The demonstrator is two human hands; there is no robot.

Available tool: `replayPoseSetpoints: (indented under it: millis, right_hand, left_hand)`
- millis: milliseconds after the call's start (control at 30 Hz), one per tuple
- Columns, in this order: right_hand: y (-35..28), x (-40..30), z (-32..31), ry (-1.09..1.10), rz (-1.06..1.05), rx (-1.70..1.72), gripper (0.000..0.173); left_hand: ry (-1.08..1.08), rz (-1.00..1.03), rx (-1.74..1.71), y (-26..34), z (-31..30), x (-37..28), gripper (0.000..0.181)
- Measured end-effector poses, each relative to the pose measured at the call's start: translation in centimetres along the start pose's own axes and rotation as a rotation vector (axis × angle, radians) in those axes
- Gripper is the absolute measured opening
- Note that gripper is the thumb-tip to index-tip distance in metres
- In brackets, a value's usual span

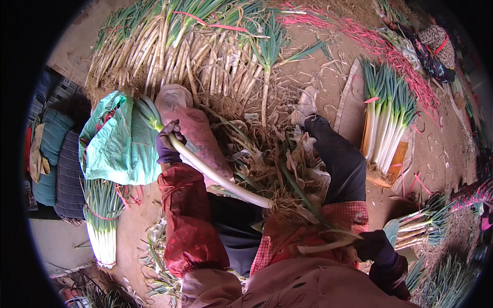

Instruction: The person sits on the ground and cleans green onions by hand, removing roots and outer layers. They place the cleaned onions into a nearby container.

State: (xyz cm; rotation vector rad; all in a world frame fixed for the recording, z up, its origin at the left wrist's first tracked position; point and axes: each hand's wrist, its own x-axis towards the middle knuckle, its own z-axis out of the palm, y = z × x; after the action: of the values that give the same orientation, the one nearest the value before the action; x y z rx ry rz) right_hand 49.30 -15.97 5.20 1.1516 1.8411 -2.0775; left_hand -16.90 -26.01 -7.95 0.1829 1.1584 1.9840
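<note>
My left hand [169,140], in a dark glove, grips a long green onion [215,175] just below its leaves. The white stalk slants down to the right across my lap, its root tuft [283,206] over a red checked apron [265,246]. My right hand [375,248], also gloved, is at the lower right, closed on the end of a stripped outer leaf [331,244]. That leaf trails left over the apron. Peeled husks and leaves [265,154] lie heaped between my legs.
Unpeeled onions [208,61] lie piled ahead. Cleaned bundles stand at right [387,115] and left [101,227]. A green plastic bag [127,146] and pink sack [196,134] sit near my left hand. Red ties [400,54] strew the ground; other people [435,46] are at the right edge.
</note>
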Motion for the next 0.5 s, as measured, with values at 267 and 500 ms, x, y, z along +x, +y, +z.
replayPoseSetpoints:
  millis: [267, 500]
  right_hand:
    - [-7.2, 17.5, 4.3, 0.424, -0.937, -0.770, 0.050]
    - [-5.0, 18.4, 10.1, 0.218, -0.698, -0.638, 0.075]
  left_hand:
    - [-0.074, 0.049, 0.034, -0.3, 7.0, -1.5, 0.027]
    - [0.007, 0.087, 0.017, -1.7, 12.6, -2.1, 0.031]
